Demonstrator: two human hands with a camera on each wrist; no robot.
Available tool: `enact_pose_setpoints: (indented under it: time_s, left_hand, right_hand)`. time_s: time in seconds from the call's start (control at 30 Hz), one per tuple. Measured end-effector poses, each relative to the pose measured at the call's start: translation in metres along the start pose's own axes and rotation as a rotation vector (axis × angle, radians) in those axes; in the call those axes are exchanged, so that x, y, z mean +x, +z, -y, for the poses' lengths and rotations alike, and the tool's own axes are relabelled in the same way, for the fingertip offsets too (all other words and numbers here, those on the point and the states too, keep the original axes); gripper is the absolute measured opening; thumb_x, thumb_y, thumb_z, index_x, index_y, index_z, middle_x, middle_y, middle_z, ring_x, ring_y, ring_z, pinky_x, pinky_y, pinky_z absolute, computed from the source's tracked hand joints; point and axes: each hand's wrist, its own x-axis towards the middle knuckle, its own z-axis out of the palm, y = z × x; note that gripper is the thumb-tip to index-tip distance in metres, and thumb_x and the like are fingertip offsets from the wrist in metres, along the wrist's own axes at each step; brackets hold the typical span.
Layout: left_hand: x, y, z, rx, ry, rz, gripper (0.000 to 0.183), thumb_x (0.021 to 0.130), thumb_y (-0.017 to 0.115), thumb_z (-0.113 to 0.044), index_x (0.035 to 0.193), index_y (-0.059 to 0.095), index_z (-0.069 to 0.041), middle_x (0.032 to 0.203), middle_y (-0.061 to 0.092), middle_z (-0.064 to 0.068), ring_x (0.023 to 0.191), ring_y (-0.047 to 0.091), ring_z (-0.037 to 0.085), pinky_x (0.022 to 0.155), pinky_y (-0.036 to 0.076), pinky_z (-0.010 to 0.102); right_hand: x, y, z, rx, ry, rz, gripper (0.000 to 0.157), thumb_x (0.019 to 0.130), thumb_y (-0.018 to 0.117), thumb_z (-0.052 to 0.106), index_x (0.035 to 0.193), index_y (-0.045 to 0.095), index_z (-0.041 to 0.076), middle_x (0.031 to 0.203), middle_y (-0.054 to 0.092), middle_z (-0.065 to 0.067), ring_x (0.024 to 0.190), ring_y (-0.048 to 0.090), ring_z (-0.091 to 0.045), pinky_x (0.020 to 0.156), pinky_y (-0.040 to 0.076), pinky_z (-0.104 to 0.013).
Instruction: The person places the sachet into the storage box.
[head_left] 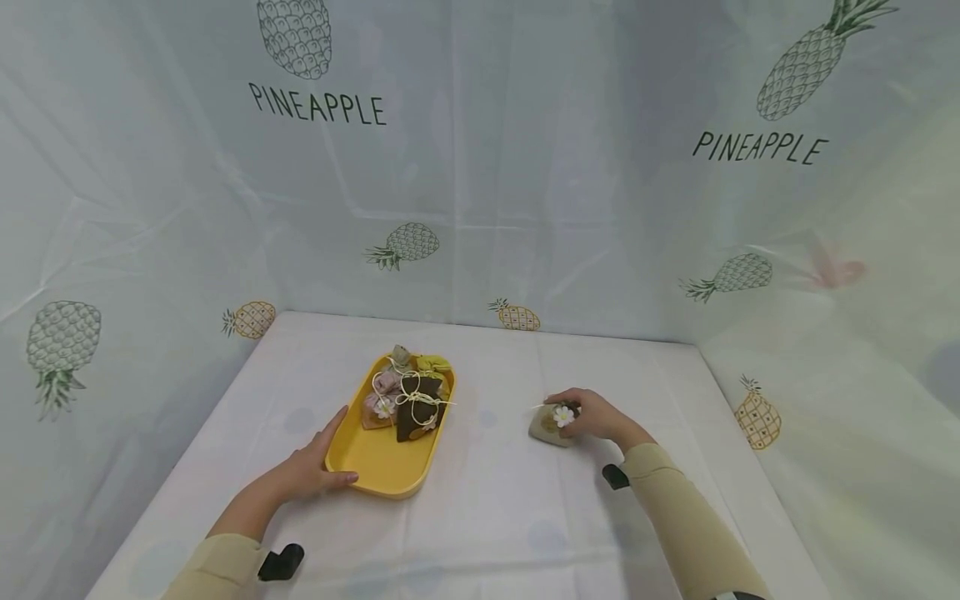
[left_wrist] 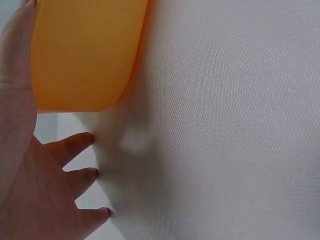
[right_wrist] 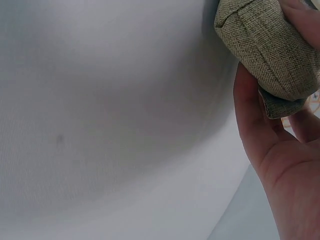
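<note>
My left hand (head_left: 309, 468) rests against the left side and near corner of a yellow tray (head_left: 382, 471), its thumb along the front edge. In the left wrist view its fingers are straight and spread below the tray. Inside the tray's far half lie several small fabric sachets: a dark brown one (head_left: 407, 421) tied with pale cord, a pink one (head_left: 386, 382) and a yellow-green one (head_left: 433, 363). To the right, my right hand (head_left: 592, 414) grips a beige woven sachet (right_wrist: 267, 47) trimmed with a white flower (head_left: 562, 416), fingers round its sides.
A white cloth covers the table (head_left: 480, 533). Pineapple-printed sheets (head_left: 525, 167) hang behind it and along both sides. One black strap end (head_left: 281, 562) shows beside the left cuff, another (head_left: 616, 477) beside the right cuff.
</note>
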Motion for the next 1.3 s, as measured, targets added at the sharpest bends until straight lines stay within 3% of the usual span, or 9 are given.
enact_pose_setpoints:
  time_s: [0.23,0.47,0.77,0.9,1.3]
  left_hand:
    - [0.000,0.000,-0.001,-0.001,-0.009,0.002,0.118,0.077,0.079,-0.047,0.157,-0.002,-0.016,0.155,0.019,0.029,0.135,0.026,0.055,0.102,0.026,0.071]
    - [0.000,-0.002,-0.001,0.006,-0.005,0.002,0.118,0.078,0.079,-0.048,0.157,-0.003,-0.017,0.155,0.019,0.030,0.134,0.027,0.055,0.103,0.027,0.070]
    - [0.001,-0.001,-0.001,-0.011,0.014,-0.001,0.117,0.078,0.079,-0.045,0.157,-0.002,-0.014,0.156,0.016,0.029,0.137,0.023,0.053,0.106,0.023,0.068]
    - [0.002,-0.001,-0.001,-0.022,0.034,0.000,0.116,0.079,0.079,-0.043,0.157,-0.002,-0.012,0.157,0.013,0.027,0.139,0.020,0.051,0.108,0.021,0.066]
    - [0.002,-0.001,0.000,-0.006,0.022,-0.009,0.117,0.078,0.079,-0.045,0.157,-0.002,-0.014,0.157,0.015,0.027,0.137,0.023,0.052,0.107,0.024,0.067]
  right_hand:
    - [0.003,0.006,0.014,0.023,-0.067,0.022,0.057,0.072,0.084,0.005,0.125,0.066,0.014,0.135,0.057,-0.007,0.117,0.052,-0.027,0.095,0.047,-0.045]
    - [0.011,0.014,0.039,0.086,-0.147,0.041,0.056,0.072,0.085,0.007,0.124,0.066,0.018,0.137,0.057,-0.003,0.113,0.055,-0.022,0.087,0.050,-0.034]
    - [0.028,0.037,0.079,0.130,-0.225,0.073,0.056,0.072,0.086,0.007,0.123,0.067,0.021,0.136,0.056,0.002,0.111,0.055,-0.018,0.086,0.051,-0.035]
    - [0.033,0.047,0.096,0.147,-0.270,0.089,0.055,0.072,0.085,0.006,0.122,0.068,0.019,0.136,0.057,-0.002,0.109,0.056,-0.018,0.084,0.051,-0.034]
    - [0.046,0.077,0.148,0.113,-0.335,0.117,0.055,0.071,0.085,0.002,0.122,0.069,0.015,0.119,0.062,0.003,0.103,0.055,-0.017,0.079,0.051,-0.032]
